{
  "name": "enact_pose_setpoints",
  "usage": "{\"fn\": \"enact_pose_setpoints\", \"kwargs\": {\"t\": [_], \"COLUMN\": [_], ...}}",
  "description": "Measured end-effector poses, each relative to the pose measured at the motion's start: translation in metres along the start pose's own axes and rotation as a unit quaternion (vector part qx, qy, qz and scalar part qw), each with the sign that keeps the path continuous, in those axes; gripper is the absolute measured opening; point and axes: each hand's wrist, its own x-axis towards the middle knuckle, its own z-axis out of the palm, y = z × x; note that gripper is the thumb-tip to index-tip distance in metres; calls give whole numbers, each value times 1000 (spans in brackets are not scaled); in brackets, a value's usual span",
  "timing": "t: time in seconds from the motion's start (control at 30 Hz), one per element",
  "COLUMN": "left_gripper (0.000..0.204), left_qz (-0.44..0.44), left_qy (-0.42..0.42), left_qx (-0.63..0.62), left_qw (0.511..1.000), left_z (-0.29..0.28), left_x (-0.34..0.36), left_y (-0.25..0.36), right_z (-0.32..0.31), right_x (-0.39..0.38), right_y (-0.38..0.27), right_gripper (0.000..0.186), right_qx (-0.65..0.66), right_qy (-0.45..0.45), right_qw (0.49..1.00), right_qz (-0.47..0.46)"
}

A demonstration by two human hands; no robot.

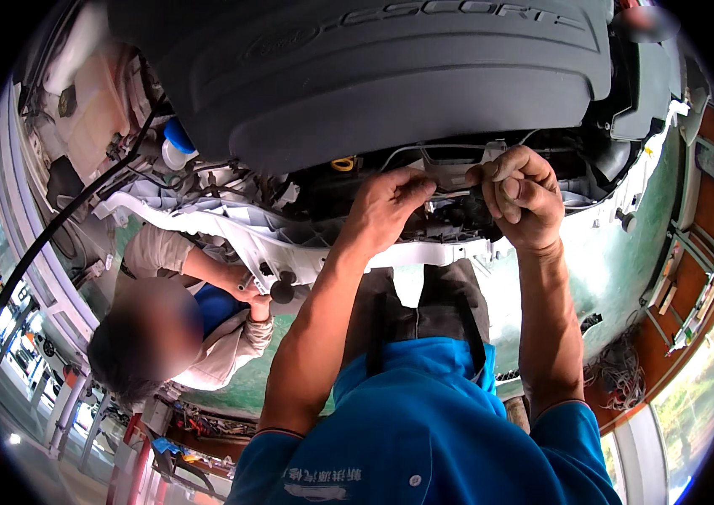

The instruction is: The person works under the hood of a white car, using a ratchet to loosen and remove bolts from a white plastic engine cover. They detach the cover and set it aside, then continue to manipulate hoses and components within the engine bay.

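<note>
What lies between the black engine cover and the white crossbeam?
In the head view: a yellow loop, shadowed parts too dark to identify, and fingers of the left hand and right hand.

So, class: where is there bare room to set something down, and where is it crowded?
Bare: the black engine cover beyond left hand and right hand; green floor between white frame and brown wall. Crowded: engine parts fill the strip between cover and frame.

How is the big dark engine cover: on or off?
On: the engine cover lies across the engine bay, hiding what is beneath, beyond the left hand and right hand. Whether it is fastened, I cannot tell.
</note>
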Motion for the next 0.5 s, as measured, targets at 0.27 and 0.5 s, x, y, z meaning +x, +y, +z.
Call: {"fn": "enact_pose_setpoints", "kwargs": {"t": [0.27, 0.5], "left_gripper": [22, 17], "left_qz": [-18, -43], "left_qy": [-28, -27], "left_qx": [15, -60], "left_qw": [999, 997], "left_z": [0, 3], "left_x": [3, 1], "left_y": [-4, 8], "right_z": [-5, 5], "right_x": [-5, -4], "right_y": [-12, -18], "right_gripper": [10, 20], "right_qx": [-73, -103], "right_qy": [-21, 261], "right_qw": [996, 954], "right_qz": [45, 104]}}
